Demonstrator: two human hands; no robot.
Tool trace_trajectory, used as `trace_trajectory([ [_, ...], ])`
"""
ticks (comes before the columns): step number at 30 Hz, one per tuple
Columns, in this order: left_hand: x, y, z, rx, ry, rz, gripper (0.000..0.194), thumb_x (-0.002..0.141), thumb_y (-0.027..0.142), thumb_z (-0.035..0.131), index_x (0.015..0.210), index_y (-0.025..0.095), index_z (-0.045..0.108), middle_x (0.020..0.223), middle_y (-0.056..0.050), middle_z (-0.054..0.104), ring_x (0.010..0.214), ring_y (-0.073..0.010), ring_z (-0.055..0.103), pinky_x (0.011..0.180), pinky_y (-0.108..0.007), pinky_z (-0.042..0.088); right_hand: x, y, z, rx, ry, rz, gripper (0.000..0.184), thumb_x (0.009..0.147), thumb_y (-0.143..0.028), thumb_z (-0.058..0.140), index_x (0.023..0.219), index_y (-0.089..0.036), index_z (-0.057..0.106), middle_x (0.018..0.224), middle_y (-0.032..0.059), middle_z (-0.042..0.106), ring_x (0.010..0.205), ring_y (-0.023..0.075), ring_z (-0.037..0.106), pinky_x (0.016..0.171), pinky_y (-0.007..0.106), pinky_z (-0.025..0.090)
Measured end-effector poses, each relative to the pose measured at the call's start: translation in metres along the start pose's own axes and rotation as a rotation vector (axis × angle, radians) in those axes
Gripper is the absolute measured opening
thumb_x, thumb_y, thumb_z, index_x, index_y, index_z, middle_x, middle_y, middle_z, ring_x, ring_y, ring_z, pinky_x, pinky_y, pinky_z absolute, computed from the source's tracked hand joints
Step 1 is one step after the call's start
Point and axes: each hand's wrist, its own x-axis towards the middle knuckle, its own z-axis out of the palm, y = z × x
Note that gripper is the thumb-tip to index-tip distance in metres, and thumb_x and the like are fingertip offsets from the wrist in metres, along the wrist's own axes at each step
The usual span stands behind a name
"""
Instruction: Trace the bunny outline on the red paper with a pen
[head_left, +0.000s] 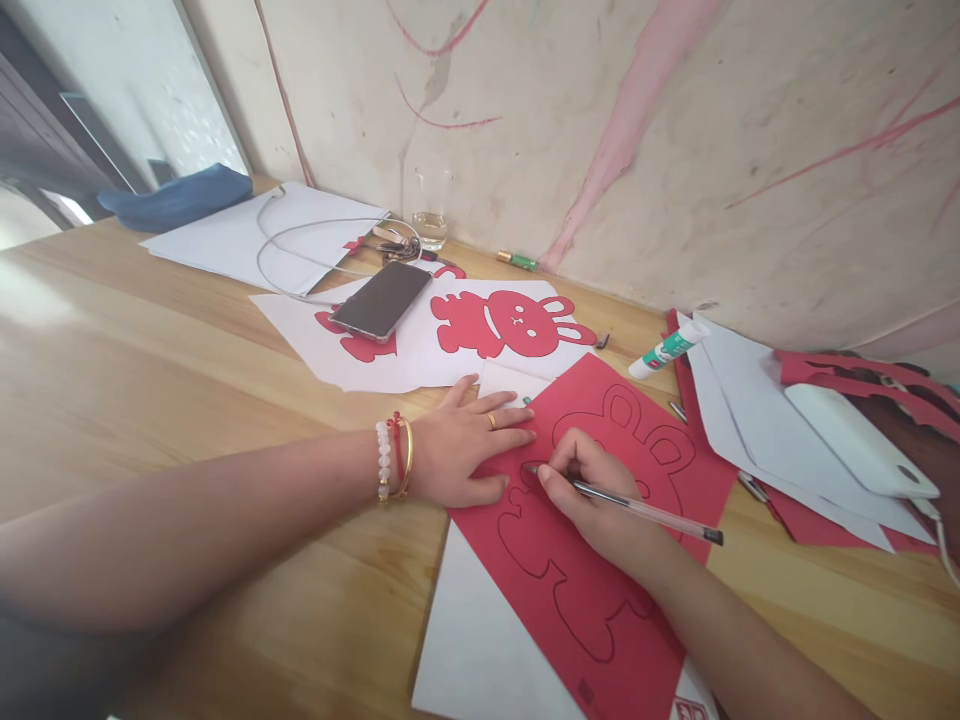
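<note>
A sheet of red paper (555, 640) lies slanted over white paper (472, 620). It bears a black rabbit outline with two ears, a rounded head and part of a body. My right hand (600, 500) is closed around a clear-barrelled pen (652, 512), its tip at the red sheet near the outline's neck. Spread flat, my left hand (457, 450) presses on the sheet's left edge, holding nothing. Just beyond, a red cut-out rabbit (510, 322) lies on white paper. A phone (384, 298) partly covers another red cut-out.
A glue stick (669, 348) lies right of the cut-out. At the right are a white power bank (859, 440) and red paper scraps (870, 375). A glass (430, 215), keys (401, 243) and a green-and-gold tube (517, 261) are by the wall. A blue pouch (180, 197) sits far left.
</note>
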Motion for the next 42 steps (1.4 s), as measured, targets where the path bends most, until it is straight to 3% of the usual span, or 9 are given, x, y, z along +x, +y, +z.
trace_trajectory([
  [42,-0.0002,-0.0011,0.0016,0.027,0.010,0.014,0.056,0.082,0.034,0.048,0.136,0.016,0.047,0.149,-0.011,0.037,0.140,-0.0326,0.025,0.110,-0.065,0.009,-0.0004,0.0018,-0.0026,-0.019,-0.055,-0.054,0.025,0.087,-0.030,0.055,0.070,-0.023,0.038,0.060,-0.0070,0.040,0.054,0.0107,0.037,0.050,0.022,0.031],
])
